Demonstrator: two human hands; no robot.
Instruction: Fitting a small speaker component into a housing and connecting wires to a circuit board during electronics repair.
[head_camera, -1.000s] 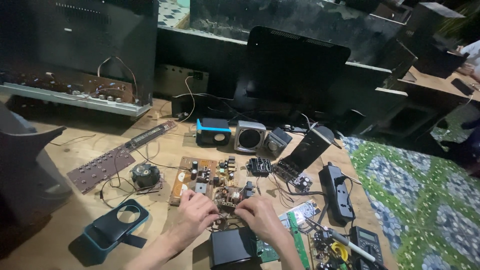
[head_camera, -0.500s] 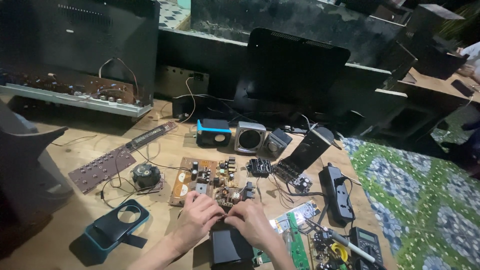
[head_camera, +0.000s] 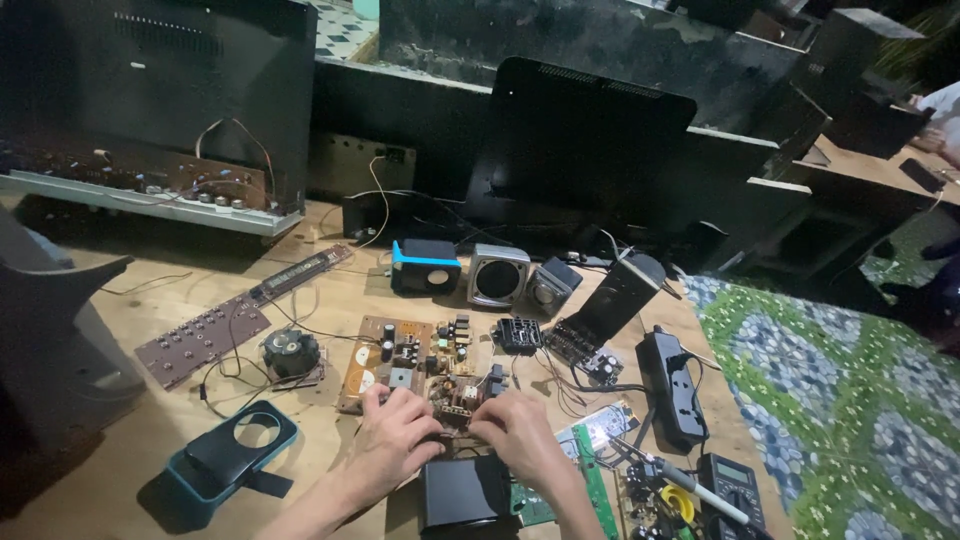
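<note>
Far left on the wooden desk (head_camera: 180, 440) there's a teal speaker shell (head_camera: 232, 455) with a round hole, lying near the front edge. Just beyond it sits a brown button strip board (head_camera: 200, 338) and a small round speaker driver (head_camera: 291, 352) with wires trailing off.

Moving right, a tan circuit board (head_camera: 385, 360) lies flat, full of capacitors. The left hand (head_camera: 395, 440) rests at its near edge, fingers (head_camera: 425, 425) curled and pinching a small brown circuit module (head_camera: 455, 400) with copper coils. The right hand (head_camera: 520, 435) comes in from the other side, its fingers (head_camera: 485, 428) also closed on that same module, so both hands grip it between them, right in the middle of the desk. Just near of the hands sits a black box (head_camera: 462, 492).

Farther back there's a row of little speakers: a black one with a blue edge (head_camera: 425, 265), a silver square one (head_camera: 498, 277), then a smaller grey one (head_camera: 550, 285).

Right of the hands: a green board (head_camera: 585, 470), a black power strip (head_camera: 672, 385), a multimeter (head_camera: 730, 485) and a soldering iron (head_camera: 690, 485). A green patterned mat (head_camera: 840, 400) covers the far right.
</note>
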